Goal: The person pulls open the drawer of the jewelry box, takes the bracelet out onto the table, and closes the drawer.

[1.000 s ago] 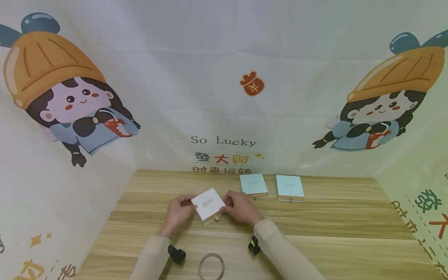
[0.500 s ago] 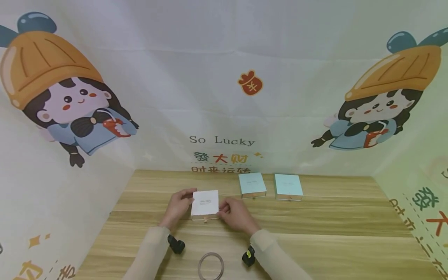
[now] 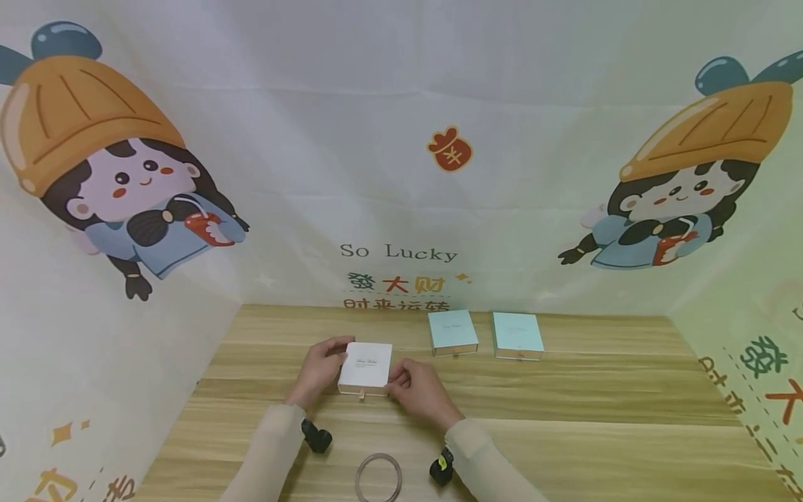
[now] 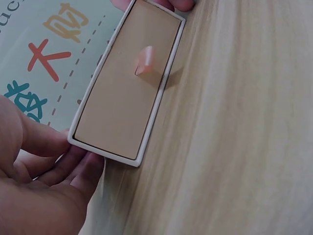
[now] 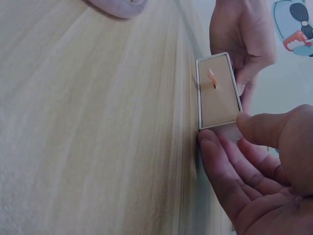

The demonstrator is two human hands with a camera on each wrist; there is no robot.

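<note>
A white drawer-style gift box with small dark print on its lid sits on the wooden table between both hands. Its tan drawer front faces the person, pushed in level with the white sleeve, and a short pink ribbon tab sticks out of it. At the box's left side, my left hand grips it with the thumb near the top edge and fingers along the side. My right hand holds the right side near the front corner, its thumb at the upper edge and fingertips low by the table.
Two mint-green boxes of the same style stand at the back, right of the white one. A pale mauve bangle lies near the front edge between the forearms. A printed cloth backdrop encloses the table's back and sides.
The white box has turned from a slanted position to nearly square with the person and shifted slightly left. Both hands moved with it; the right hand came lower and leftward.
</note>
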